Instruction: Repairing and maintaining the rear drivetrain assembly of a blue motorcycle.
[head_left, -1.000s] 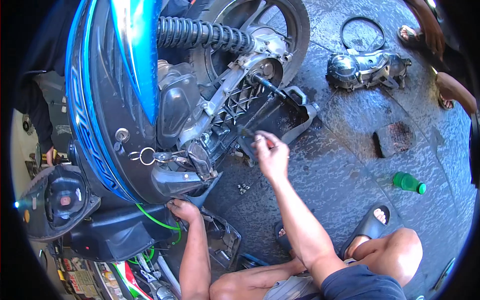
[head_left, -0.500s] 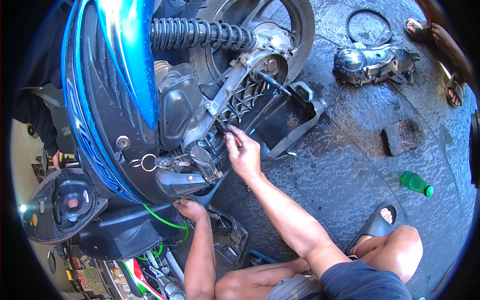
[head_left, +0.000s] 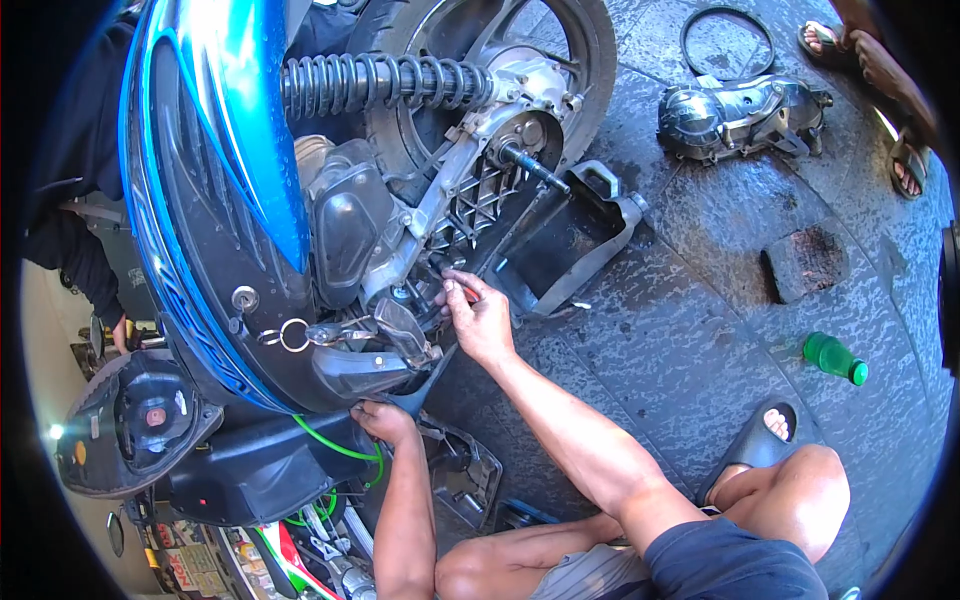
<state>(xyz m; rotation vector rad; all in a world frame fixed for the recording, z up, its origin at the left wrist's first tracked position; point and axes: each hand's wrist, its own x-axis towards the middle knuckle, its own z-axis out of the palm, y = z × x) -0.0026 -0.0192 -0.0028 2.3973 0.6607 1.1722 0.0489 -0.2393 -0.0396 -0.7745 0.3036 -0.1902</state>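
My right hand point(head_left: 475, 318) is closed on a small red-handled tool point(head_left: 467, 293), its dark tip among parts low on the engine case point(head_left: 395, 252) of a blue scooter lying across the view. My left hand point(head_left: 385, 420) grips at the lower edge of the scooter's dark body panel point(head_left: 310, 385), by a green hose point(head_left: 330, 438); what its fingertips hold is hidden. Above my right hand a shaft point(head_left: 540, 172) sticks out below the shock absorber spring point(head_left: 385, 82) and rear wheel point(head_left: 590, 60). A black open container point(head_left: 622, 235) stands just right of them on the floor.
A removed engine cover point(head_left: 740, 120), a rubber ring point(head_left: 760, 35), a dark block point(head_left: 805, 262) and a green bottle point(head_left: 835, 358) lie on the floor at right. A co-worker's bare feet in sandals point(head_left: 908, 168) are at upper right; another person's dark sleeve point(head_left: 85, 280) is at left.
My right hand has moved left and in toward the engine with the tool, from beside the container to low on the case. My left hand stays at the panel's edge.
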